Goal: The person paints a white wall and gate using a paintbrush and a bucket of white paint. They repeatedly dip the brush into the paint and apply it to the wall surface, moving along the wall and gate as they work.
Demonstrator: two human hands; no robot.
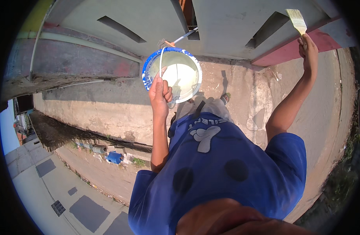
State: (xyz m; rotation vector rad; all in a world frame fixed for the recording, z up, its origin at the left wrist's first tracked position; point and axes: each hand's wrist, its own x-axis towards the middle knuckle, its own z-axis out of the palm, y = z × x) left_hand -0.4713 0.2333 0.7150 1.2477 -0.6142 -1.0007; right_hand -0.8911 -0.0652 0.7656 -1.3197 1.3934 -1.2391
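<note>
Taking the view as a clock face, the round plastic bucket [194,94] with a blue, white-spattered rim sits just above the centre, towards twelve o'clock, with bright white liquid [182,75] inside. The left hand [161,94], at about eleven o'clock, is closed in a fist around the bucket's thin white handle [161,60]. The right hand [308,51], out towards two o'clock, grips the yellowish handle of a flat paintbrush [297,22], its wide pale bristles pointing to eleven o'clock and well apart from the bucket.

The blue short-sleeved T-shirt [219,152], towards six o'clock, carries white printed lettering [205,122] across its front, seen upside down, beside a white hand-shaped graphic [205,137].

A light grey wall [227,29] with dark slanted slots spans eleven to one o'clock, and a pink band [289,50] edges its base towards two. A white stick [186,34] with an orange fitting shows just beyond the bucket's rim at twelve. At eight o'clock, a blue plastic container [114,158] lies near green weeds [139,162]
</note>
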